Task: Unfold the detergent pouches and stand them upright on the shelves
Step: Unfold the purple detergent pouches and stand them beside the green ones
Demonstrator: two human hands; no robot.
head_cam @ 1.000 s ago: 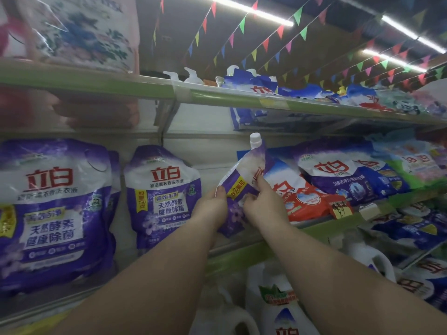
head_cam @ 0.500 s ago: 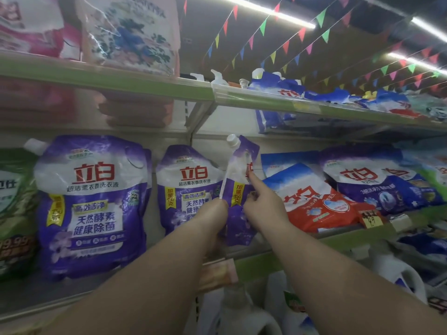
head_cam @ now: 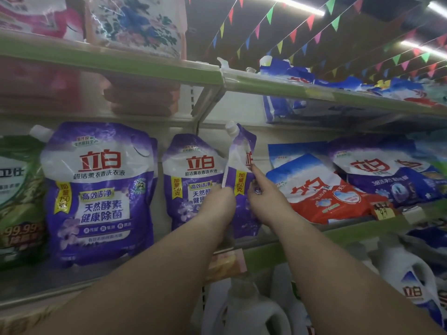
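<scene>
The folded purple pouch (head_cam: 242,180) now stands taller than a moment ago, its white cap (head_cam: 231,128) swung up beside the upright purple pouch (head_cam: 193,175) on the middle shelf (head_cam: 350,234). The left hand (head_cam: 221,201) grips the pouch's folded left edge, fingers hidden behind it. The right hand (head_cam: 263,201) pinches the right side, index finger stretched up onto the red lettering. Left of them stands a big purple pouch (head_cam: 99,189); right, a red-and-blue bag (head_cam: 319,189) lies tilted.
</scene>
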